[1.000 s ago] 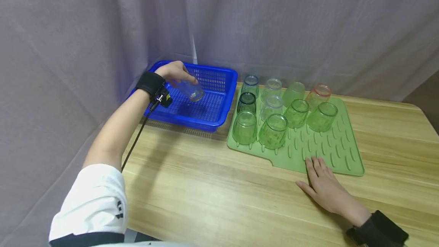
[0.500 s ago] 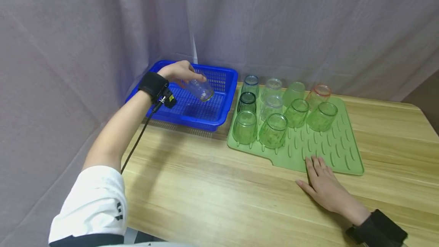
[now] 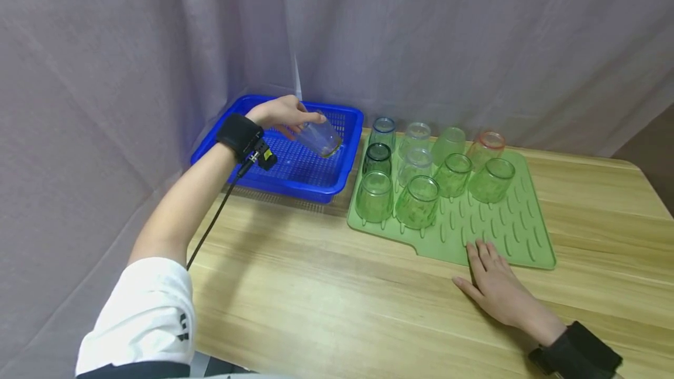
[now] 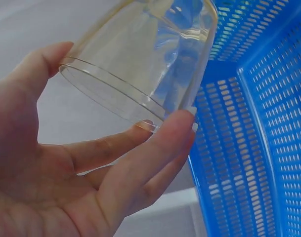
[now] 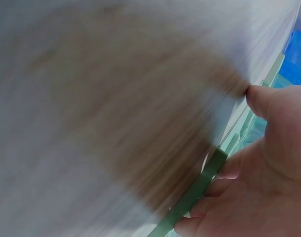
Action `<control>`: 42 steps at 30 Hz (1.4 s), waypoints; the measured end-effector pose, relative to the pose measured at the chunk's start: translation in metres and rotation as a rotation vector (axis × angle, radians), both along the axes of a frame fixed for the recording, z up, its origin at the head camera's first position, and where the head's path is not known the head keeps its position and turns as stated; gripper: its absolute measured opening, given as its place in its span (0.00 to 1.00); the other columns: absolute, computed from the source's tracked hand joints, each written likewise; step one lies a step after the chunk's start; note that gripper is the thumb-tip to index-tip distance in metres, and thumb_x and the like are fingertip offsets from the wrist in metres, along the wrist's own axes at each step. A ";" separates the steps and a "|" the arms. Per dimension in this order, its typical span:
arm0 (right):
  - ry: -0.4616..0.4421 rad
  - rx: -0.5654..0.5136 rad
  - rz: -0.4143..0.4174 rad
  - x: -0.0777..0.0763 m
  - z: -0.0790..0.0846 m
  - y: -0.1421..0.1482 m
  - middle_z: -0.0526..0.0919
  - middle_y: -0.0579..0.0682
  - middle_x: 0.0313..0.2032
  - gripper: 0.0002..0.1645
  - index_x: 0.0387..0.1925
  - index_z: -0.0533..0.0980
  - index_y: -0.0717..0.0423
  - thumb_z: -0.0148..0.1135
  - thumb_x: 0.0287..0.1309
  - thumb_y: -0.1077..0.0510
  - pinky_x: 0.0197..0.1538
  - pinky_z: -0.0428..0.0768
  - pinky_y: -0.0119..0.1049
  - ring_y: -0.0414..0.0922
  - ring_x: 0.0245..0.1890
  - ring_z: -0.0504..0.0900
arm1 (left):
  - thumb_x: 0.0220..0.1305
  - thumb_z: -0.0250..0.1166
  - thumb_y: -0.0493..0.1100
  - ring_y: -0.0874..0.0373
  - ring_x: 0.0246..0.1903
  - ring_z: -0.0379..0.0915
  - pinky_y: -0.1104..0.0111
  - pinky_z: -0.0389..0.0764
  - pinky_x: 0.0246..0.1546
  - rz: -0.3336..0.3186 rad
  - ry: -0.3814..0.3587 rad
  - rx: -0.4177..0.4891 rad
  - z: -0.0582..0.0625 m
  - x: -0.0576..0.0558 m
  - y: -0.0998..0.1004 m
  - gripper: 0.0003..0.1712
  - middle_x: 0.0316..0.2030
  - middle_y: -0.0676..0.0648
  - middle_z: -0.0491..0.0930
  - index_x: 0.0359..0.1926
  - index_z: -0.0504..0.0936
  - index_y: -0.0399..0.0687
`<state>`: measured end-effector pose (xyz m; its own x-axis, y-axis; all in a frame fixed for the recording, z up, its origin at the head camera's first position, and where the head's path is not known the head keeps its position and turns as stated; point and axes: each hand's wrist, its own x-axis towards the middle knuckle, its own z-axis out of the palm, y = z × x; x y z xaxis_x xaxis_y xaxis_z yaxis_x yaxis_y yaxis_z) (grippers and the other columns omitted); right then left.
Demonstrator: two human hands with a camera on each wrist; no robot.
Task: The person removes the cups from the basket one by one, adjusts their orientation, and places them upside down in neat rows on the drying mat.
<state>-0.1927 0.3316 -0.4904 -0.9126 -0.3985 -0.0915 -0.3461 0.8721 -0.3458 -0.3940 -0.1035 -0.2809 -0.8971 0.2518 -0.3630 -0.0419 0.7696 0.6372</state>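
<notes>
My left hand (image 3: 288, 114) pinches a clear drinking glass (image 3: 321, 136) by its rim, thumb on one side and fingers on the other. The glass is tilted above the blue basket (image 3: 274, 187), its base toward the right. In the left wrist view the glass (image 4: 135, 54) looks faintly yellowish, and the fingertips (image 4: 177, 123) press its rim. My right hand (image 3: 500, 291) lies flat with straight fingers on the front edge of the green drying mat (image 3: 505, 230). In the right wrist view the fingers rest at the mat's edge (image 5: 190, 195).
Several upturned glasses stand in rows on the mat, among them a green one (image 3: 423, 203), a dark-rimmed one (image 3: 378, 159) and a red-rimmed one (image 3: 488, 148). A grey curtain (image 3: 421, 34) hangs behind. A cable (image 3: 216, 215) trails from the left wrist camera.
My left hand has moved to the right with the glass, toward the basket's right side. The right hand stays in place on the mat.
</notes>
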 end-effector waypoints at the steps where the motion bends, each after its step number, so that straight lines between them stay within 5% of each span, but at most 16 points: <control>1: 0.002 -0.001 0.000 0.000 0.000 0.000 0.42 0.81 0.69 0.52 0.71 0.44 0.76 0.47 0.69 0.38 0.65 0.49 0.74 0.76 0.70 0.40 | 0.63 0.60 0.63 0.51 0.46 0.72 0.64 0.85 0.44 -0.007 0.000 0.003 0.000 0.000 0.001 0.32 0.40 0.47 0.69 0.50 0.73 0.38; 5: 0.010 0.000 -0.001 -0.001 0.001 -0.001 0.42 0.81 0.69 0.51 0.71 0.44 0.77 0.48 0.69 0.39 0.65 0.49 0.74 0.76 0.70 0.41 | 0.65 0.58 0.63 0.54 0.40 0.72 0.65 0.86 0.43 -0.032 0.006 0.030 0.001 0.003 0.007 0.26 0.33 0.49 0.68 0.41 0.74 0.42; 11: 0.021 0.008 -0.001 0.000 0.000 -0.002 0.43 0.81 0.69 0.51 0.70 0.45 0.77 0.48 0.69 0.39 0.65 0.51 0.73 0.76 0.70 0.42 | 0.66 0.56 0.64 0.54 0.37 0.76 0.64 0.86 0.42 -0.067 0.019 0.056 -0.001 0.009 0.016 0.30 0.37 0.45 0.74 0.41 0.77 0.39; 18: 0.018 0.004 -0.003 0.002 0.002 -0.004 0.44 0.80 0.69 0.51 0.70 0.46 0.77 0.50 0.68 0.40 0.65 0.52 0.73 0.75 0.70 0.43 | 0.65 0.56 0.66 0.53 0.34 0.72 0.65 0.86 0.41 -0.084 0.017 0.085 -0.001 0.011 0.027 0.31 0.33 0.46 0.67 0.32 0.69 0.40; 31: 0.014 0.006 -0.019 0.003 0.003 -0.002 0.43 0.80 0.69 0.51 0.70 0.46 0.77 0.50 0.68 0.40 0.66 0.51 0.73 0.75 0.70 0.42 | 0.68 0.53 0.63 0.47 0.45 0.82 0.63 0.86 0.43 -0.112 0.003 0.155 -0.002 0.017 0.037 0.33 0.46 0.37 0.80 0.50 0.77 0.35; 34: 0.012 0.013 -0.020 0.004 0.002 -0.001 0.43 0.80 0.69 0.51 0.70 0.46 0.77 0.50 0.69 0.39 0.66 0.51 0.72 0.75 0.70 0.42 | 0.68 0.53 0.63 0.47 0.45 0.82 0.62 0.86 0.43 -0.122 -0.007 0.184 -0.003 0.017 0.040 0.32 0.47 0.36 0.79 0.45 0.76 0.35; 38: 0.008 0.013 -0.023 0.004 0.002 -0.002 0.43 0.80 0.70 0.51 0.70 0.46 0.76 0.49 0.69 0.40 0.66 0.51 0.72 0.75 0.70 0.42 | 0.68 0.53 0.63 0.49 0.40 0.83 0.62 0.86 0.43 -0.125 -0.018 0.221 -0.004 0.019 0.045 0.29 0.41 0.39 0.78 0.26 0.68 0.41; 42: 0.017 0.007 -0.020 0.004 0.003 -0.003 0.43 0.80 0.70 0.50 0.70 0.46 0.76 0.50 0.69 0.40 0.66 0.51 0.72 0.75 0.70 0.42 | 0.69 0.52 0.63 0.49 0.39 0.83 0.62 0.86 0.43 -0.119 -0.030 0.243 -0.005 0.021 0.051 0.28 0.39 0.40 0.77 0.28 0.68 0.41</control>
<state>-0.1890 0.3290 -0.4872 -0.9220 -0.3791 -0.0791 -0.3338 0.8815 -0.3338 -0.3735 -0.0524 -0.2854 -0.8459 0.4375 -0.3049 0.0182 0.5952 0.8034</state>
